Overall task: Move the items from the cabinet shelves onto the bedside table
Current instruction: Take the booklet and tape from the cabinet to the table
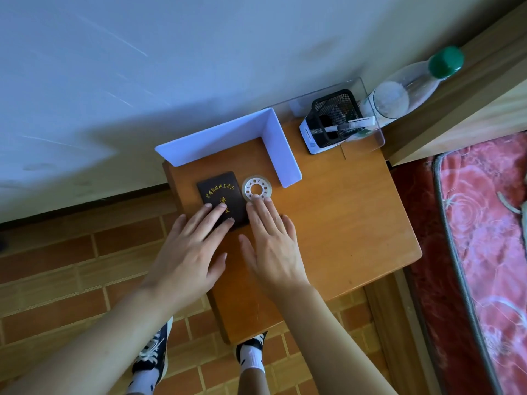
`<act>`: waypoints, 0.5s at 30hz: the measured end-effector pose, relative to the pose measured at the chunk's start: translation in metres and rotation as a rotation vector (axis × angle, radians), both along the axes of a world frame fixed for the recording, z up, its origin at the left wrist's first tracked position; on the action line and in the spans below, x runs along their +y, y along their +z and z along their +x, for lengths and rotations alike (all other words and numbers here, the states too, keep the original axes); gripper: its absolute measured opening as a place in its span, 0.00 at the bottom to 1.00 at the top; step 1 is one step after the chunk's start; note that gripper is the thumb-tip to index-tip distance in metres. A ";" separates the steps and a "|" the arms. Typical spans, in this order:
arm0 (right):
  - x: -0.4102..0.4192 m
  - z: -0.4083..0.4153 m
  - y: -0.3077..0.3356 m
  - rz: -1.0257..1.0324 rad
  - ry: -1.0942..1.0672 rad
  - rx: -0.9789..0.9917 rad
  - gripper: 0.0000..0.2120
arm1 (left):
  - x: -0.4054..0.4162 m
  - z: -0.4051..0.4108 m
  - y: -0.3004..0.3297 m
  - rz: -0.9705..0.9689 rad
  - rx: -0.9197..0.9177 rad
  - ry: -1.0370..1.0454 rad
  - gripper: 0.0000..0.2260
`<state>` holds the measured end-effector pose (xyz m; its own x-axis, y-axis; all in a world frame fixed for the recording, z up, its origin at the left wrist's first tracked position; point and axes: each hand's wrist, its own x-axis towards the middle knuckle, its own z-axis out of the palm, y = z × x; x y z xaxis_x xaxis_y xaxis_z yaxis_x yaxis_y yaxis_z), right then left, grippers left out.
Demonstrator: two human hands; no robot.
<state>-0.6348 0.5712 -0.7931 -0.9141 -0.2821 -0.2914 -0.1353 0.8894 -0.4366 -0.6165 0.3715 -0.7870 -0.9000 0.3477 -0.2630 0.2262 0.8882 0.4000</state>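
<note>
While both hands lie flat on the orange-brown wooden bedside table (328, 223), we log this:

risk 1: our right hand (273, 246) has only its fingertips on the near rim of the round white plastic disc with moon and star cut-outs (256, 188); a push from there could skid it into the white L-shaped plastic divider (268, 138) just beyond.
risk 2: our left hand (191, 252) covers the near half of the dark brown booklet with gold lettering (221, 195); it sits close to the table's left edge, so a sideways drag could tip it off.
risk 3: the black wire-mesh pen holder (336, 118) and clear plastic bottle with a green cap (405, 92) crowd the back corner; we judge space for further items tight there.
left hand state: fingers straight, pressed on the booklet cover, no pinch.
right hand state: fingers straight and together, thumb spread, gripping nothing.
item positions: booklet and disc side by side, touching or nearly so, inside the divider's angle, ahead of our palms.
</note>
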 end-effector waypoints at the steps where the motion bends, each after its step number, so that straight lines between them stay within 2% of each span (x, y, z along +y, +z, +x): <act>1: -0.002 -0.004 0.000 0.007 0.001 -0.003 0.30 | -0.001 -0.002 -0.001 0.001 -0.002 -0.001 0.28; 15: -0.026 -0.050 0.003 -0.038 -0.081 -0.029 0.29 | 0.001 -0.030 -0.001 0.002 0.004 0.023 0.29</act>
<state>-0.6849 0.5457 -0.7905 -0.9255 -0.2190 -0.3090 -0.0504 0.8798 -0.4727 -0.6466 0.3724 -0.7877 -0.9088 0.3275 -0.2583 0.2075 0.8922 0.4010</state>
